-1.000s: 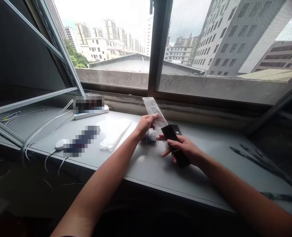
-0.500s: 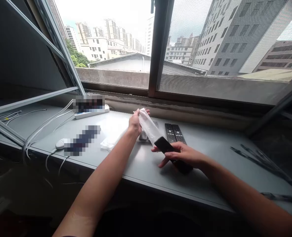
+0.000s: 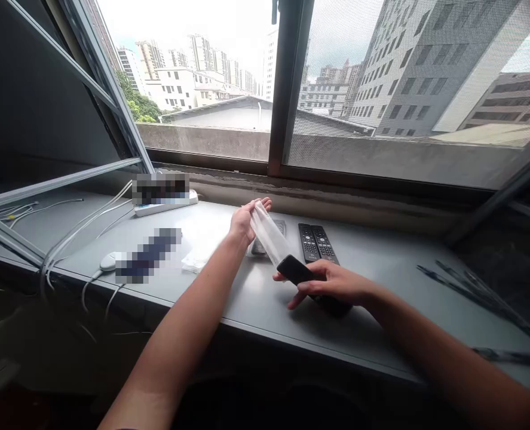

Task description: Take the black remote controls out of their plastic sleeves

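Note:
My left hand (image 3: 247, 220) pinches the far end of a thin, translucent plastic sleeve (image 3: 267, 232), which slants down toward my right hand. Closed around a black remote control (image 3: 296, 272), my right hand (image 3: 325, 280) keeps its end against the near mouth of the sleeve. Whether the remote's tip is just inside the sleeve or only touching it, I cannot tell. Beyond my right hand, two black remotes (image 3: 316, 242) lie side by side on the table. Partly hidden behind the sleeve is a packaged greyish item (image 3: 260, 247).
White plastic sleeves (image 3: 197, 260) lie left of my left forearm. Farther left are a white power strip (image 3: 168, 206), white cables (image 3: 85, 224) and a blurred dark item (image 3: 150, 257). Dark wrapped strips (image 3: 475, 292) lie at the right of the grey table (image 3: 390, 310). A window frame (image 3: 287, 89) stands behind.
The sleeve's near end and the remote's tip have shifted slightly down and left, and the two now line up more closely. Both hands keep their hold.

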Motion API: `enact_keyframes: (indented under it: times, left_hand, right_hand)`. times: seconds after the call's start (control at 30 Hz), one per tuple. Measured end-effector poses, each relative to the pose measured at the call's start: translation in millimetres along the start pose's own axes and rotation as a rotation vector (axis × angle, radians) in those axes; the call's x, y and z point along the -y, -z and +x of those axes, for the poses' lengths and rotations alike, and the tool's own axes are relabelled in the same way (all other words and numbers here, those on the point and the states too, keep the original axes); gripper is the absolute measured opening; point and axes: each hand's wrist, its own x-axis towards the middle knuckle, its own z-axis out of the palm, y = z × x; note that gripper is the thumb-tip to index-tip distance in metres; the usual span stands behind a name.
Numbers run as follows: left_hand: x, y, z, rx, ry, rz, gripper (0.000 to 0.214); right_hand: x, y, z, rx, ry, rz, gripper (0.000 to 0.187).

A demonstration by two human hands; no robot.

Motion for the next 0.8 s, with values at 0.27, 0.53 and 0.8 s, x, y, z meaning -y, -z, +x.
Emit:
enact_keyframes:
  times: [0.27,0.53,0.8]
  left_hand:
    - [-7,5.2,0,0.029,0.084,-0.022,0.043]
    - [10,5.0,-8,0.165,0.109,0.355,0.018]
    - [10,6.6,-3,0.150,-0.095,0.338,0.014]
  right_hand:
    - [-5,0,3,-0.007,0.048,-0.002,0.067]
    - [-5,-1,6,-0.245,0.157,0.052,0.060]
    - [-8,1,7,-0.190,0.153,0.048,0.056]
